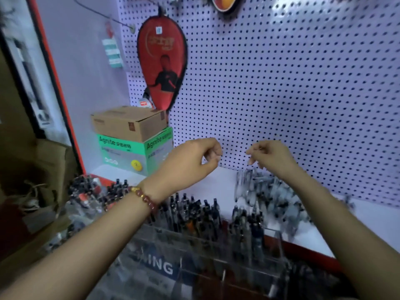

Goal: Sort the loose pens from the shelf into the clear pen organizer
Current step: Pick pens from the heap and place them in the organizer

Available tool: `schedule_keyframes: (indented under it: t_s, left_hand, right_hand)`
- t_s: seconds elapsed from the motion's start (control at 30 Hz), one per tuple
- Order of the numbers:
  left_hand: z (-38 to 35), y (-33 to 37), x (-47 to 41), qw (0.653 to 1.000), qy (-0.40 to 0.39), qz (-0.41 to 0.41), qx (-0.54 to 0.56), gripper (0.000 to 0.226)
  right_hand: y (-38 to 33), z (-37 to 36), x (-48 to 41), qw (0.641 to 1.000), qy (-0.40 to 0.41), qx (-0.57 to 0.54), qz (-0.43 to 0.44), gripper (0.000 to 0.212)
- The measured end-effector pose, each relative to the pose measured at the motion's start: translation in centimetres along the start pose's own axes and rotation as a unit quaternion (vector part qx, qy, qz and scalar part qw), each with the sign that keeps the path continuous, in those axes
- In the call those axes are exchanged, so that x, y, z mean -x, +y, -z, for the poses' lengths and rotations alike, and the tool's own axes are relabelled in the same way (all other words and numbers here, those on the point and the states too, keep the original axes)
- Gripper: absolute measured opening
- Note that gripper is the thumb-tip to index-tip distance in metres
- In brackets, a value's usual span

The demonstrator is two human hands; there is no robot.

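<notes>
A heap of loose pens (270, 195) lies blurred on the white shelf (218, 180) at the foot of the pegboard. In front of it stands the clear pen organizer (201, 245), its compartments holding several upright dark pens. Both hands hover above the shelf, in front of the pegboard. My left hand (194, 161), with a bead bracelet on its wrist, has its fingers curled in and no pen shows in it. My right hand (272, 156) hangs above the loose pens with fingertips pinched together, and I see no pen in it either.
A brown carton (129, 122) sits on a green-and-grey box (134, 152) at the shelf's back left. A red paddle case (162, 61) hangs on the pegboard (281, 83). More pens and clutter (86, 191) lie left of the organizer. A red shelf edge (303, 252) runs on the right.
</notes>
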State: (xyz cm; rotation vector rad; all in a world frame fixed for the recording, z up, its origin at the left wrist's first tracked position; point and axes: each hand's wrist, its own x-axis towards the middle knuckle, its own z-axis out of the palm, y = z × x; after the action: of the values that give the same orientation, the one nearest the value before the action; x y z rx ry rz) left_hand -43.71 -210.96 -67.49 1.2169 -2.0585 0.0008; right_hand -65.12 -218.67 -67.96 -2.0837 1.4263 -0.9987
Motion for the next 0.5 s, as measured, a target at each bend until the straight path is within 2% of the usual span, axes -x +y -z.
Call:
schedule_keyframes:
  t_s: [0.1,0.17,0.23,0.37,0.43,0.5]
  left_hand:
    - [-1.6,-1.2,-1.8,0.999,-0.032,0.016,0.014,0.013]
    - [-2.7,-2.0,-2.7,0.999,-0.046,0.026,0.012,0.014]
    - [-3.6,-2.8,-3.0,0.998,-0.057,0.036,0.006,0.013]
    - [-4.6,-3.6,-2.9,0.995,-0.077,0.055,0.0,0.012]
    - [-4.7,-3.7,-2.7,0.995,-0.069,0.071,0.012,0.013]
    - [-4.7,-3.9,-2.6,0.994,-0.064,0.085,0.034,0.014]
  right_hand:
    - [3.5,-0.8,-0.4,0.989,-0.078,0.126,0.02,0.015]
    - [4.9,-1.6,-0.9,0.961,-0.143,0.23,0.054,0.024]
    - [5.5,-2.5,-1.4,0.93,-0.176,0.308,0.094,0.033]
    - [5.5,-4.4,-1.9,0.883,-0.238,0.385,0.125,0.041]
    - [5.3,-5.3,-2.1,0.865,-0.252,0.411,0.139,0.032]
    - [5.1,-5.9,-2.5,0.871,-0.237,0.403,0.153,0.023]
